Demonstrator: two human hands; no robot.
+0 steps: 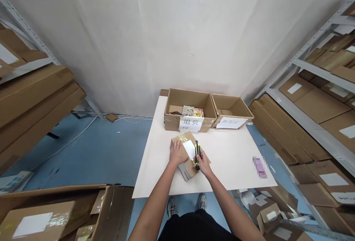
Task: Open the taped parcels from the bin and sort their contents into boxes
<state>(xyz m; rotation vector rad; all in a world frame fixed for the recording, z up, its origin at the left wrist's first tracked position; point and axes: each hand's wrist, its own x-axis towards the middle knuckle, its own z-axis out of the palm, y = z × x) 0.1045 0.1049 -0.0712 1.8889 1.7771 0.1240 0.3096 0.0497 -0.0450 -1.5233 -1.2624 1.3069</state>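
A small cardboard box (181, 138) lies at an angle on the white table, with shiny tape and a white label (189, 149) on top. Its near end shows a greyish surface; whether that is contents or the box itself I cannot tell. My left hand (177, 153) lies on the box's left side with fingers stretched out, holding nothing. Wrapped in my right hand (204, 161) is a black and yellow box cutter (198, 156), pointing away from me over the box's right side. Any blade at its tip is too small to make out.
Two open cartons with paper signs stand at the table's (224, 159) back: a larger carton (172, 121) holding small boxes, and another carton (244, 109). A blurred purple item (260, 167) lies right. Shelves (313, 111) flank the table; a large carton (119, 211) sits lower left.
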